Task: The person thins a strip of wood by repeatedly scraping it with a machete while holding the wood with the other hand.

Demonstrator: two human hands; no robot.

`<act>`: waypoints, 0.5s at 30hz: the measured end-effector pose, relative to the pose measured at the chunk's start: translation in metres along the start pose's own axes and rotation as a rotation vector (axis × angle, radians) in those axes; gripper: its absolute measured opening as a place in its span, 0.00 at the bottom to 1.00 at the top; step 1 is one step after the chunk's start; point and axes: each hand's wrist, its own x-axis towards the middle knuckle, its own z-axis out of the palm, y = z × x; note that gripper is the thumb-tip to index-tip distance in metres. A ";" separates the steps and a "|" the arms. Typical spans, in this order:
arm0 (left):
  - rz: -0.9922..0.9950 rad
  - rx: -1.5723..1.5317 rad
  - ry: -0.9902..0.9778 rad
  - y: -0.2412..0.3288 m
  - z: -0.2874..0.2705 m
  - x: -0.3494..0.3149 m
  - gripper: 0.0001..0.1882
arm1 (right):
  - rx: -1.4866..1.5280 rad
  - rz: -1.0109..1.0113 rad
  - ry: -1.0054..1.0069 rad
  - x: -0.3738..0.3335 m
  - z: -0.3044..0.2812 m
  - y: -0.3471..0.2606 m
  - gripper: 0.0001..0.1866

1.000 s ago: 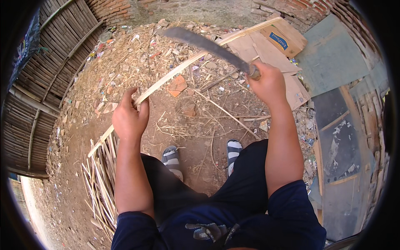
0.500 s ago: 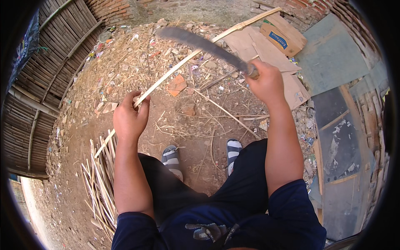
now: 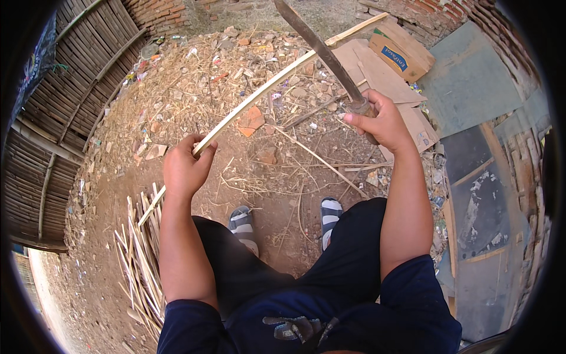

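A long pale strip, seemingly split bamboo (image 3: pixel 258 92), runs from beside my left thigh up to the far right. My left hand (image 3: pixel 187 167) is closed around its lower part. In my right hand (image 3: pixel 386 121) is the handle of a machete (image 3: pixel 324 52), its dark blade pointing up and away to the left. The blade crosses the strip near its far end; whether they touch I cannot tell. Left of my leg lies a bundle of similar thin strips (image 3: pixel 138 253).
Rubble and dry straw (image 3: pixel 194 76) cover the dirt ahead. Flattened cardboard (image 3: pixel 407 88) and a carton (image 3: pixel 404 54) lie at the far right, beside grey sheets (image 3: pixel 471 76). A slatted bamboo wall (image 3: pixel 65 88) stands left, a brick wall (image 3: pixel 236 15) beyond.
My right hand has turned the machete more upright and moved slightly right and down. The pale strip now bows more, and its far end has shifted a little left.
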 end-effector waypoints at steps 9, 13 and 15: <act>-0.027 0.003 -0.107 0.005 0.001 0.001 0.25 | -0.081 -0.286 0.233 0.017 0.002 0.032 0.31; -0.033 -0.049 -0.138 0.002 0.003 0.002 0.26 | 0.235 0.091 0.016 0.003 0.011 0.006 0.28; -0.039 -0.057 -0.143 0.004 0.005 0.002 0.26 | 0.266 0.104 -0.081 0.004 0.022 0.003 0.26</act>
